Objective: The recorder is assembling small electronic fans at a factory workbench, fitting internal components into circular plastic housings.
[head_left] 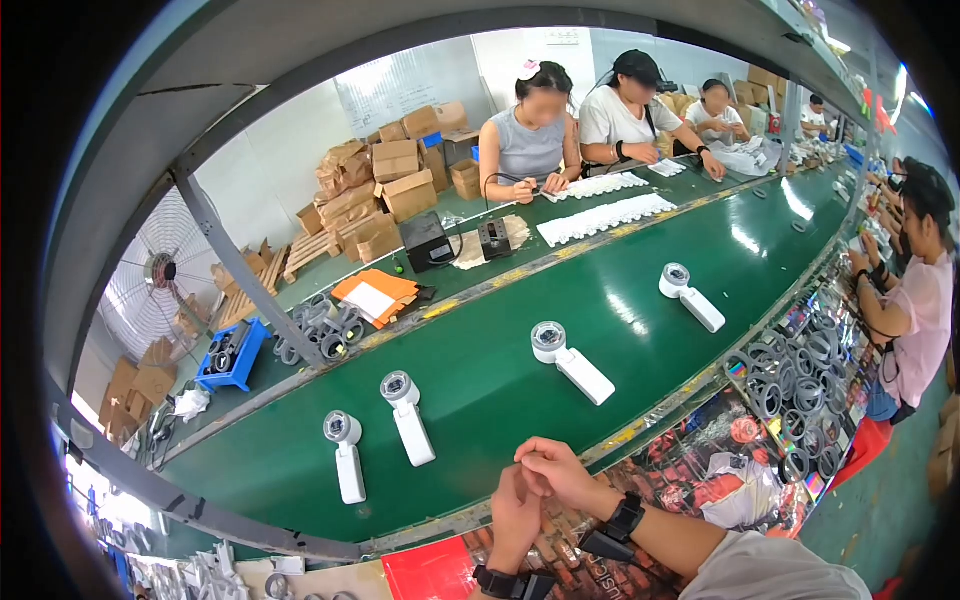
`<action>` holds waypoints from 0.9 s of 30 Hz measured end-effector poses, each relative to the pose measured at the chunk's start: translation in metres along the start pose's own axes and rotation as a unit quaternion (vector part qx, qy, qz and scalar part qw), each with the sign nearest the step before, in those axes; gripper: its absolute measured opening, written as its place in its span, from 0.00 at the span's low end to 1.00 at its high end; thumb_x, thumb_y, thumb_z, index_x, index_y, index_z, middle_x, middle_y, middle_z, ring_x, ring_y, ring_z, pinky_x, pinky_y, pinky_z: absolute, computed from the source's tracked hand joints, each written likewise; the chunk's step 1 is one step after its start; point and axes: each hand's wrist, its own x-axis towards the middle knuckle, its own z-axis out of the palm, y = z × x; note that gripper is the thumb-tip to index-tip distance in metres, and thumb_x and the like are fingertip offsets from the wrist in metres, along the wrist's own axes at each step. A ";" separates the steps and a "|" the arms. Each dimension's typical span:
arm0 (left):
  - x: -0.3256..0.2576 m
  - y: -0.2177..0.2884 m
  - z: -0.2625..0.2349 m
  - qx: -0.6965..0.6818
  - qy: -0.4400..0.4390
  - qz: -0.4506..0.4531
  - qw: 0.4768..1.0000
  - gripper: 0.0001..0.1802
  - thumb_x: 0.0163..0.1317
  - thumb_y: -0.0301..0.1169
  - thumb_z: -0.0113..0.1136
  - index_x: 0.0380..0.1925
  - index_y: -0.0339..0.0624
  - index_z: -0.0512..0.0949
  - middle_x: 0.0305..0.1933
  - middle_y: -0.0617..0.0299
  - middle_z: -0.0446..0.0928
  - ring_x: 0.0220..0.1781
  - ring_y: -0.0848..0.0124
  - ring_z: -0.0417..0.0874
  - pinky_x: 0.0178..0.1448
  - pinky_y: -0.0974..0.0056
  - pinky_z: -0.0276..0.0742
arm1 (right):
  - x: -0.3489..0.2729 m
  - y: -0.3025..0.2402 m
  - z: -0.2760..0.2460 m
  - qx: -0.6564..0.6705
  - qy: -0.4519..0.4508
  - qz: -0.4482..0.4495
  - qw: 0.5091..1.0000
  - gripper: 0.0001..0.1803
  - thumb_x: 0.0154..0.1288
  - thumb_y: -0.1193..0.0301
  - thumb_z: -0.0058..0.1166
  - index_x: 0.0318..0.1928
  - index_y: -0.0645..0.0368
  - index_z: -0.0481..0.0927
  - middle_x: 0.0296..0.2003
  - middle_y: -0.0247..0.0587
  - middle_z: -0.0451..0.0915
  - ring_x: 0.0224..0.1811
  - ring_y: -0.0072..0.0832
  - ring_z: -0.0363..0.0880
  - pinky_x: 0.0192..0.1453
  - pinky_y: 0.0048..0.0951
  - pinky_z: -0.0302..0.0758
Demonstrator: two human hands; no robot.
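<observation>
Down at the far left I see a large round fan (160, 275) behind the line, and near it a blue crate (232, 355) of dark rings on the far surface (330, 275). Next come stacked cardboard boxes (385, 185), an orange folder (375, 297) with a white sheet on it, and a black box (425, 240).

On the green conveyor belt (500, 370) lie 4 white handheld devices with round heads, spaced in a rising row. The first device (345, 452) is lowest and leftmost; the second device (407, 415) lies just right of it; the third device (568, 360) sits mid-belt; the fourth device (690, 293) is farther up to the right.

At the bottom centre, my left hand (516, 512) and my right hand (556, 472) are clasped together over the near edge of the belt, touching each other. Both wrists wear black bands. The fingers are folded, a narrow grip that holds only the other hand. The second and third devices are the nearest things, yet clear of both hands.

Right of my hands, the near surface (700, 450) has a patterned cover, with many grey rings (800, 385) spread on it. Across the belt 4 seated people (620, 115) work over white strips (605, 218). At the far right, a person in pink (915, 300) sits beside the rings.
</observation>
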 end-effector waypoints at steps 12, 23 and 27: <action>0.000 0.000 -0.002 0.018 0.000 -0.014 1.000 0.13 0.58 0.21 0.51 0.43 0.33 0.70 0.32 0.55 0.78 0.33 0.67 0.81 0.38 0.66 0.76 | 0.001 0.000 0.000 0.006 -0.004 0.002 1.000 0.07 0.69 0.73 0.40 0.40 0.62 0.71 0.17 0.31 0.69 0.16 0.15 0.65 0.18 0.17 0.60; -0.002 0.002 -0.001 0.023 0.011 -0.001 1.000 0.13 0.57 0.20 0.51 0.44 0.34 0.70 0.30 0.56 0.78 0.32 0.67 0.81 0.37 0.65 0.75 | 0.000 -0.001 0.001 0.014 0.003 0.018 1.000 0.07 0.69 0.73 0.40 0.39 0.61 0.72 0.17 0.31 0.69 0.16 0.15 0.65 0.18 0.16 0.59; -0.001 0.004 -0.002 0.005 0.004 -0.003 1.000 0.13 0.57 0.19 0.50 0.44 0.34 0.70 0.29 0.57 0.77 0.30 0.68 0.81 0.35 0.66 0.75 | 0.001 0.000 0.001 0.005 0.002 0.007 1.000 0.07 0.69 0.73 0.40 0.39 0.60 0.72 0.17 0.31 0.69 0.16 0.15 0.65 0.18 0.16 0.59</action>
